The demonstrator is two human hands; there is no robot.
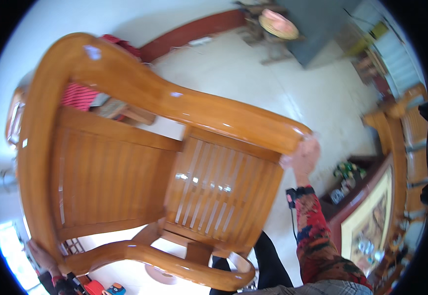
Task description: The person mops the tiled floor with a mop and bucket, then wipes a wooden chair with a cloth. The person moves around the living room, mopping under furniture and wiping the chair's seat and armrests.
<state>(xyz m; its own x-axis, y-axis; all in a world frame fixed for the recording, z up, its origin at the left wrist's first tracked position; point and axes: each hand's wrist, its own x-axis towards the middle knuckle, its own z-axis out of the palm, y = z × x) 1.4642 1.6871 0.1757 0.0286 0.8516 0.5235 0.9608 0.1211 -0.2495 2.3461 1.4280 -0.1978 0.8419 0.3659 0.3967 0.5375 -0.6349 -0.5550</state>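
Observation:
A glossy brown wooden armchair [224, 115], with slatted seat and back, fills the left and middle of the view. At the far end of its right-hand armrest is my right hand [306, 156], blurred and closed around a thin pale pink cloth [286, 161] pressed to the wood. My left hand [44, 258] lies against the outer edge of the chair back at lower left, its visible fingers stretched out along the frame. Part of that hand is hidden by the rim of the view.
A low table [366, 221] with a framed picture top stands at right, beside a wooden bench [396, 123]. A straw hat [279, 25] sits on a stand at the back. Red striped cloth [80, 96] shows through the armrest gap. My legs [273, 263] are close to the chair.

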